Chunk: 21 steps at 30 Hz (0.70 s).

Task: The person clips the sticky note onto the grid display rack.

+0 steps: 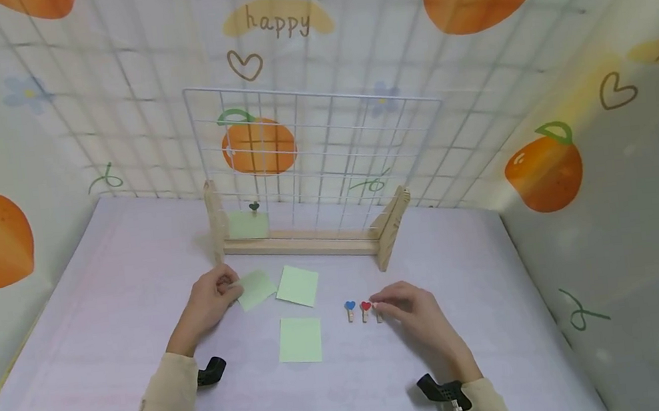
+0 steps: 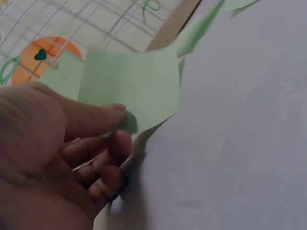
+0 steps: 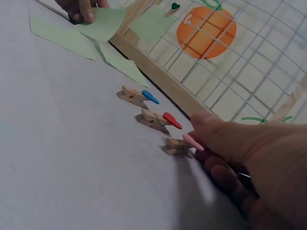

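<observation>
In the head view my left hand point(image 1: 209, 300) pinches the edge of a pale green paper square point(image 1: 256, 289) between thumb and fingers. The left wrist view shows this sheet point(image 2: 132, 84) curving up from the thumb. My right hand point(image 1: 415, 310) has its thumb and forefinger at the heart end of a small wooden clothespin point(image 3: 178, 145) with a pink heart, pinching there low over the table. Beside it lie a clothespin with a red heart point(image 1: 365, 307) and one with a blue heart point(image 1: 349, 306). Two more green squares, one near the rack point(image 1: 298, 286) and one closer point(image 1: 299, 340), lie flat.
A white wire grid point(image 1: 324, 159) stands in a wooden base point(image 1: 303, 245) behind the hands. At its lower left hangs a green paper square point(image 1: 249, 225) under a clothespin with a dark green heart point(image 1: 254, 207). Fruit-patterned sheets cover the surrounding walls.
</observation>
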Each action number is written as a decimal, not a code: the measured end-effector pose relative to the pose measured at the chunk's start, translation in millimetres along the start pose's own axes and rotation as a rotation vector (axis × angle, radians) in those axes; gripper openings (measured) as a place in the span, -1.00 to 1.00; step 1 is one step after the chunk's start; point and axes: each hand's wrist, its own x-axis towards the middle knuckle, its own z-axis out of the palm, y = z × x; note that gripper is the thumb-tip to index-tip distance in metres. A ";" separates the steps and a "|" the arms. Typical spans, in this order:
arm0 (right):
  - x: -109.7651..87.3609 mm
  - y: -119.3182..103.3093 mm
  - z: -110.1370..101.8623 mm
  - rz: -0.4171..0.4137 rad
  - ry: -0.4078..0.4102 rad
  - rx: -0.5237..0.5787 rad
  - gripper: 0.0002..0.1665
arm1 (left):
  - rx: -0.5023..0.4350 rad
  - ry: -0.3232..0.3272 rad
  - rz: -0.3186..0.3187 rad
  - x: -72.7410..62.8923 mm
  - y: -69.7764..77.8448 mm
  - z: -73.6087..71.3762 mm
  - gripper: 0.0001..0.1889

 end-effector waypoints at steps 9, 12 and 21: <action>0.2 -3.0 2.6 0.006 0.019 -0.026 -0.77 | -0.139 0.015 0.026 2.1 -2.8 -8.0 -0.76; -0.2 -3.2 3.3 -0.005 0.031 -0.022 -0.78 | -0.191 0.023 -0.002 1.3 -1.9 -8.1 -0.74; 0.3 -2.4 -0.4 0.045 0.000 0.041 -0.72 | -0.281 0.056 -0.069 -1.4 0.5 -6.9 -0.75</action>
